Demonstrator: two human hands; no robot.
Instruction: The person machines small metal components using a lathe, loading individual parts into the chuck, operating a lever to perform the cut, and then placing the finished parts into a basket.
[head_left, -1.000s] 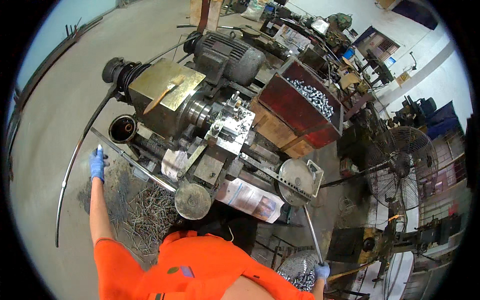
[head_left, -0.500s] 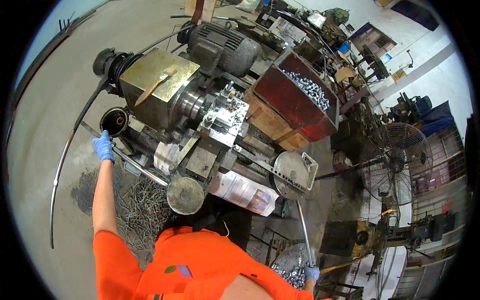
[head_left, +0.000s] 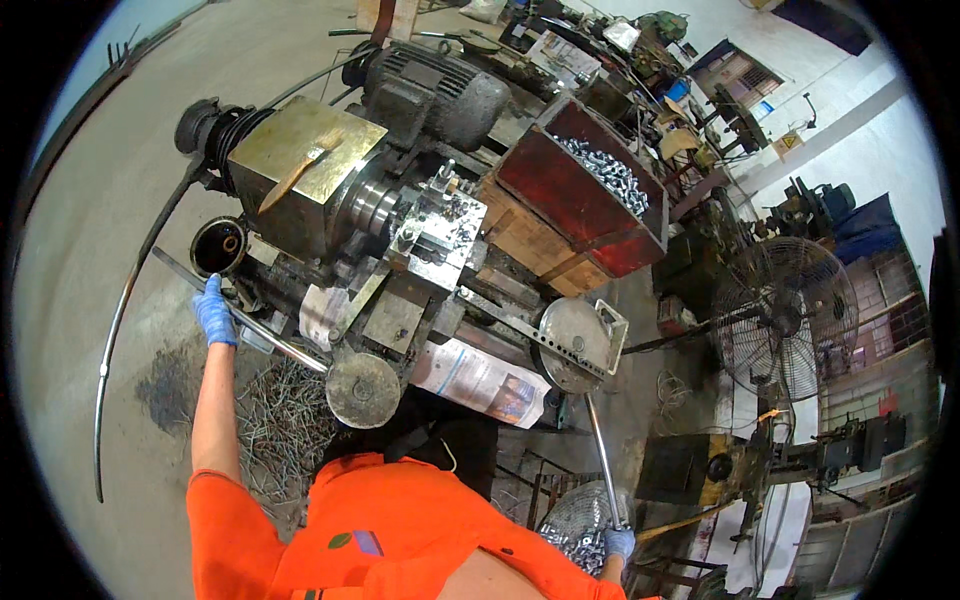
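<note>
A lathe-like machine stands in front of me, with a bright spindle (head_left: 372,208) and a chip-covered tool slide (head_left: 440,235). My left hand (head_left: 213,312), in a blue glove, is closed round a long steel lever (head_left: 285,347), just below an open round pot (head_left: 218,247). The lever slopes down to a round grey hub (head_left: 363,390). At the lower right my right hand (head_left: 620,543), also gloved, grips the bottom end of a steel handle rod (head_left: 602,445). That rod runs up to a round plate (head_left: 573,345). My right fingers are partly hidden.
A brush (head_left: 295,178) lies on the machine's brass-coloured housing. Behind, a red bin (head_left: 565,190) holds small metal parts. A basket of metal parts (head_left: 575,530) sits by my right hand. Metal shavings (head_left: 285,420) cover the floor at left; a large fan (head_left: 785,320) stands right.
My left hand has shifted slightly toward me and right along the lever. The right hand keeps its hold on the rod. The whole view has slid a little.
</note>
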